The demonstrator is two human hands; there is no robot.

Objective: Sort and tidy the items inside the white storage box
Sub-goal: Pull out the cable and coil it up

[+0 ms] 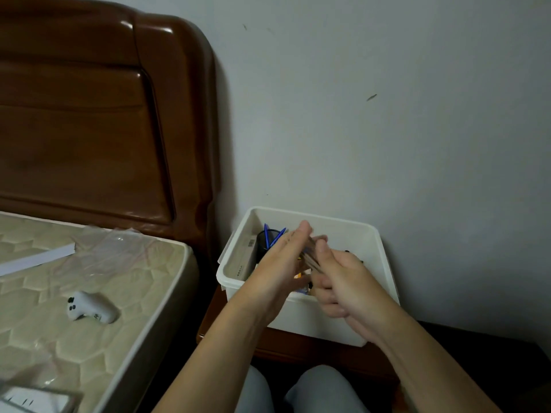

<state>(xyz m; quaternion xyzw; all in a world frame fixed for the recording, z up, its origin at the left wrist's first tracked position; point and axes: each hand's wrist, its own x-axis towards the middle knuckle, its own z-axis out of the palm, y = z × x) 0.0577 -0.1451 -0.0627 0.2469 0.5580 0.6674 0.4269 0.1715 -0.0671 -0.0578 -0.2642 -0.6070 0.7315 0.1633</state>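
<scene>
The white storage box (366,251) stands on a dark wooden nightstand (286,347) against the wall. Inside at the back left stands a black pen cup (266,239) with blue pens (272,235), and a flat white carton (244,257) leans along the left wall. Over the box, my right hand (343,281) grips a bundle of thin sticks or pens (311,257), blurred by motion. My left hand (280,263) has straight fingers pressed flat against the bundle's left side. Small yellow and blue items show beneath the hands, mostly hidden.
A bare mattress (89,293) with a brown wooden headboard (104,114) fills the left. On it lie a white controller (89,307), a white paper strip (35,259) and clear plastic wrap (113,248). My knees (298,391) sit below the nightstand.
</scene>
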